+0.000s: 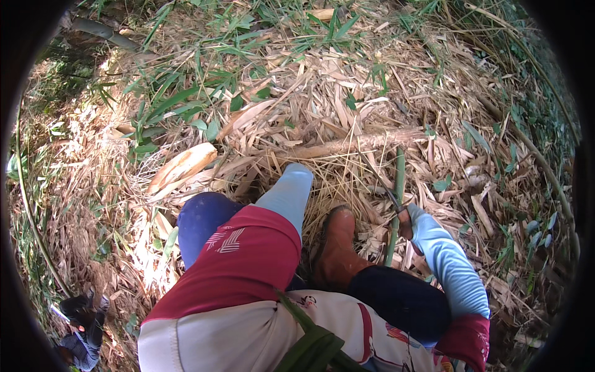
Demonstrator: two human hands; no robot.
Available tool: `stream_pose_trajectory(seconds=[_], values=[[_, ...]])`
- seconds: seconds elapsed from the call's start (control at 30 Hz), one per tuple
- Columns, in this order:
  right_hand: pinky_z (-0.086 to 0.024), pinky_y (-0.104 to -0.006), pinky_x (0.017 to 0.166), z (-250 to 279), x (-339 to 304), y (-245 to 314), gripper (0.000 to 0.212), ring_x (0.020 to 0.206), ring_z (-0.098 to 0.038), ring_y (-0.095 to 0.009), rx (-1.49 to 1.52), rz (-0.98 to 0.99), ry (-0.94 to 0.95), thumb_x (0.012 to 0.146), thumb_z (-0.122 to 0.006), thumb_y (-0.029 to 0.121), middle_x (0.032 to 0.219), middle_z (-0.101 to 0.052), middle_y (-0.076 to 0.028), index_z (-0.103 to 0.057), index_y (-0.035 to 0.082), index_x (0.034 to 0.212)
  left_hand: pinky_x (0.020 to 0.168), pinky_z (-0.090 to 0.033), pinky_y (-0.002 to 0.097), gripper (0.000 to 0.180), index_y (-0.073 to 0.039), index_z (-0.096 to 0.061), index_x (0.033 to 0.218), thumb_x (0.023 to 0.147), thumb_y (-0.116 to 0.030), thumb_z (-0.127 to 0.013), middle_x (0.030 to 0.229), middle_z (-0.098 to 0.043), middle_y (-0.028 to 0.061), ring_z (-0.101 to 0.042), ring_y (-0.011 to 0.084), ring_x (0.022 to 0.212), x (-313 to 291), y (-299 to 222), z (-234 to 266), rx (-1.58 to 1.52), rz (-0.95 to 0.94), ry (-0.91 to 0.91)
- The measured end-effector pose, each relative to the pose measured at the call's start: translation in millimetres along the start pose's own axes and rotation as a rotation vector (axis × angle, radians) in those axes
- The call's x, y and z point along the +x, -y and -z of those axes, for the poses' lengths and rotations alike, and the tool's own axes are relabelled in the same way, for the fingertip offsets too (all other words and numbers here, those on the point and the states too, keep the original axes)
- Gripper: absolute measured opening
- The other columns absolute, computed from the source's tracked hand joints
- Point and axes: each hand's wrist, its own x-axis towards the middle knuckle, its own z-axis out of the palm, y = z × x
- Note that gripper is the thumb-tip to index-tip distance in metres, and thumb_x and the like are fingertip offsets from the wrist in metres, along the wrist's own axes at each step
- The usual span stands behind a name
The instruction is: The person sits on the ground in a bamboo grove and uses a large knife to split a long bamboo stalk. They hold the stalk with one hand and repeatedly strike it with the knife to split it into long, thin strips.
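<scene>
While the person crouches in deep dry bamboo litter (pixel 372 93), the risks read left to right like this. Far left, a dark bundle (pixel 80 322) lies on the ground, too blurred at the rim to tell if it is a bag or footwear; it is well apart from the work. A pale dry sheath (pixel 183 166) and loose leaves cover the ground near the blue-clad knee (pixel 201 217), so footing could slip if weight shifts.

The left sleeve (pixel 290 192) reaches forward and its end sinks into the leaves beside a fallen dry culm (pixel 359 144). The left hand is buried there, and I cannot tell whether it is spread or gripping. Hidden like that, it could meet sharp splinters or sheath edges, or stray into the blade's path unseen.

The brown boot (pixel 338 251) stands just left of the thin green stem (pixel 397 186), which rises upright from the litter. The right hand (pixel 416 218) appears curled tight round a brownish knife handle (pixel 406 226), with the thin dark blade (pixel 385 192) laid against the stem. If the blade glances off the hard, round stem, it would likely swing left toward the boot and shin. A cut stem could also spring or leave a pointed stub near the leg.
</scene>
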Motion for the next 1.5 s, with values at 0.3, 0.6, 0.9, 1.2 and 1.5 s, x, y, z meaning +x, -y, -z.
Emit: stream_pose_trajectory(seconds=[0.3, 0.6, 0.9, 1.2, 1.5], values=[[-0.038, -0.0338, 0.05, 2, -44, 60, 0.018, 0.054, -0.046, -0.015, -0.723, 0.292, -0.043, 0.094, -0.058, 0.022, 0.066, -0.046, 0.0, -0.055, 0.004, 0.093, 0.087, -0.054, 0.0384, 0.029, -0.009, -0.072, 0.11, 0.086, -0.025, -0.065, 0.118, -0.069, 0.0108, -0.065, 0.0294, 0.11, -62, 21, -5, -0.301, 0.227, -0.226], [-0.035, -0.0323, 0.047, 24, -41, 78, 0.018, 0.044, -0.042, -0.018, -0.033, 0.38, -0.408, 0.088, -0.058, 0.023, 0.058, -0.049, -0.005, -0.054, 0.006, 0.087, 0.08, -0.055, 0.041, 0.025, -0.017, -0.073, 0.102, 0.08, -0.028, -0.072, 0.104, -0.071, 0.0094, -0.066, 0.0296, 0.094, -32, 99, -59, -0.03, 0.207, -0.144], [-0.034, -0.0352, 0.04, -4, -196, 87, 0.025, 0.036, -0.043, -0.023, -0.231, 0.704, -0.316, 0.086, -0.056, 0.029, 0.05, -0.047, -0.007, -0.05, 0.005, 0.081, 0.074, -0.053, 0.0444, 0.016, -0.008, -0.073, 0.092, 0.085, -0.019, -0.065, 0.097, -0.069, 0.0155, -0.066, 0.0329, 0.083, -59, 229, -85, -0.411, 0.113, -0.376], [-0.042, -0.0252, 0.054, 11, -259, 23, 0.029, 0.06, -0.051, -0.011, -0.179, 1.091, -0.305, 0.079, -0.062, 0.016, 0.076, -0.057, -0.001, -0.053, 0.004, 0.104, 0.1, -0.048, 0.0445, 0.032, -0.008, -0.068, 0.116, 0.087, -0.02, -0.06, 0.124, -0.063, 0.0177, -0.059, 0.0364, 0.117, -241, 35, -81, -0.058, 0.233, -0.197], [-0.043, -0.023, 0.056, 16, -205, 13, 0.062, 0.06, -0.052, -0.01, -0.198, 0.889, -0.138, 0.071, -0.062, 0.015, 0.076, -0.056, -0.003, -0.049, -0.001, 0.13, 0.085, -0.052, 0.0431, 0.031, -0.01, -0.069, 0.112, 0.085, -0.024, -0.068, 0.117, -0.067, 0.0109, -0.064, 0.0304, 0.101, -18, 113, -64, -0.519, 0.352, -0.034]])
